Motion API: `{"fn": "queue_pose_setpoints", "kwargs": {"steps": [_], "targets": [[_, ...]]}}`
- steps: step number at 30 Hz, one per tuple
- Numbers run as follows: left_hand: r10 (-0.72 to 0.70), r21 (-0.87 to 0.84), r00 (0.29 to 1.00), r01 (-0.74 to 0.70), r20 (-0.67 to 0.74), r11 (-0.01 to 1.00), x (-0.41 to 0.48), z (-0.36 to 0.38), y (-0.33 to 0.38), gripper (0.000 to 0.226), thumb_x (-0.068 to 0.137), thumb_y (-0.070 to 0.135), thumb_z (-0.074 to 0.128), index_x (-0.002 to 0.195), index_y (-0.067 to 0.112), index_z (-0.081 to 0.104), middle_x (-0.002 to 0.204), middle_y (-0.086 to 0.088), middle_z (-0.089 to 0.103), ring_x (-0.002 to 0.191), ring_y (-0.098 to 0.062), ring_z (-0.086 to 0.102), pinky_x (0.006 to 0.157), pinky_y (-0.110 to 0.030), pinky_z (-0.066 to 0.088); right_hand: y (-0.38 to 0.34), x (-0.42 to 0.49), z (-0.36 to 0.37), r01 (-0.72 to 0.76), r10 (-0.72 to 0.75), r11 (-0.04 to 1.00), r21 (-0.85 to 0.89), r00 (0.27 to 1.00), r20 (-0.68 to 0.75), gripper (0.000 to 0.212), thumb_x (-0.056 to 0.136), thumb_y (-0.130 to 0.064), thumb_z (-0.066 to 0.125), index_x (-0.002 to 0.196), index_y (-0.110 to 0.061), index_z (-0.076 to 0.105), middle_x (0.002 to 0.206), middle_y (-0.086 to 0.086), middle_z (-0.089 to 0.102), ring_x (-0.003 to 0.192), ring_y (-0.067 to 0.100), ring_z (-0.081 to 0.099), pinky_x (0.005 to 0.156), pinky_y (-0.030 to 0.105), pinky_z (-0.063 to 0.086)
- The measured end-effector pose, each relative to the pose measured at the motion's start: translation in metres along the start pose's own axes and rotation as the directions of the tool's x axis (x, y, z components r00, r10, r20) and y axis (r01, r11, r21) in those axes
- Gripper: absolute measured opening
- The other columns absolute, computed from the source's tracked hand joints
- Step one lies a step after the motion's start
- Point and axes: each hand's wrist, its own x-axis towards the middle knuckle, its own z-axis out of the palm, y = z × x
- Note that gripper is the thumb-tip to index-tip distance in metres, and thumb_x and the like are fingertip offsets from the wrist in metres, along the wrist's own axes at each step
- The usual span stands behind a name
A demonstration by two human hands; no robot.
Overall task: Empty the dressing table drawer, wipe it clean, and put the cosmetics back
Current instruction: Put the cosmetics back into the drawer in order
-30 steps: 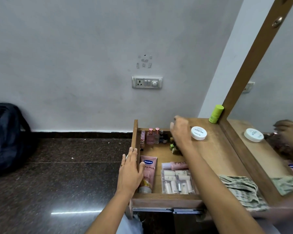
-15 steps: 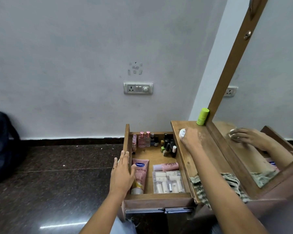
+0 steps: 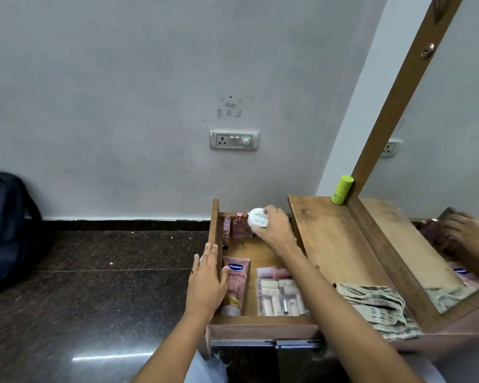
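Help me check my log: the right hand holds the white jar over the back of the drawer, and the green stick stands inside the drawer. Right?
No. In the head view the green stick stands on the table by the mirror frame, not inside the drawer. The right hand does hold the white jar over the drawer's back.
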Motion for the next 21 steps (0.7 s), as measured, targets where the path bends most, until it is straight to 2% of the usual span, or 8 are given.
{"fn": "queue_pose_setpoints", "kwargs": {"steps": [3,5,9,14,21], "targets": [[-0.003,-0.013,1.000,0.003,-0.008,1.000,0.000,0.000,0.000,0.063,0.098,0.043,0.044,0.154,0.029,0.016,0.161,0.012,0.007,0.149,-0.021,0.003,0.117,-0.042,0.019,-0.010,-0.008,0.041,-0.057,0.061,0.998,-0.034,0.987,0.146,0.059,0.075,-0.030,0.076,0.123,-0.009,0.048,0.119,0.012,0.052,0.107,0.026,0.052,0.088,0.035,0.050],[0.008,-0.012,1.000,-0.008,-0.005,1.000,-0.001,0.000,0.000,0.063,0.099,0.043,0.044,0.154,0.028,0.016,0.161,0.012,0.007,0.149,-0.021,0.003,0.118,-0.040,0.018,-0.008,-0.011,0.062,-0.105,0.120,0.991,-0.087,0.974,0.190,0.062,0.078,-0.030,0.075,0.127,-0.008,0.044,0.124,0.014,0.051,0.112,0.027,0.052,0.090,0.034,0.049],[0.008,-0.016,1.000,-0.008,-0.013,1.000,-0.001,0.001,0.000,0.064,0.098,0.044,0.044,0.154,0.028,0.016,0.161,0.013,0.006,0.149,-0.020,0.002,0.118,-0.038,0.017,-0.003,-0.010,0.085,-0.159,0.189,0.972,-0.172,0.966,0.174,0.067,0.082,-0.031,0.072,0.134,-0.006,0.039,0.131,0.016,0.049,0.118,0.028,0.052,0.091,0.031,0.047],[0.021,-0.016,1.000,-0.022,-0.019,1.000,0.000,0.002,-0.002,0.063,0.099,0.043,0.043,0.154,0.027,0.016,0.161,0.012,0.007,0.149,-0.019,0.001,0.118,-0.034,0.014,0.004,-0.006,0.100,-0.210,0.227,0.971,-0.113,0.959,0.172,0.067,0.081,-0.024,0.075,0.134,-0.006,0.038,0.134,0.017,0.045,0.119,0.030,0.051,0.093,0.033,0.047],[0.019,-0.011,1.000,-0.019,-0.019,1.000,0.001,0.002,-0.001,0.063,0.099,0.043,0.044,0.154,0.027,0.017,0.160,0.012,0.008,0.149,-0.020,0.001,0.118,-0.035,0.014,0.006,-0.010,0.102,-0.196,0.211,0.976,-0.095,0.959,0.189,0.063,0.083,-0.030,0.073,0.133,-0.007,0.042,0.134,0.015,0.042,0.120,0.030,0.049,0.096,0.036,0.048]]}}
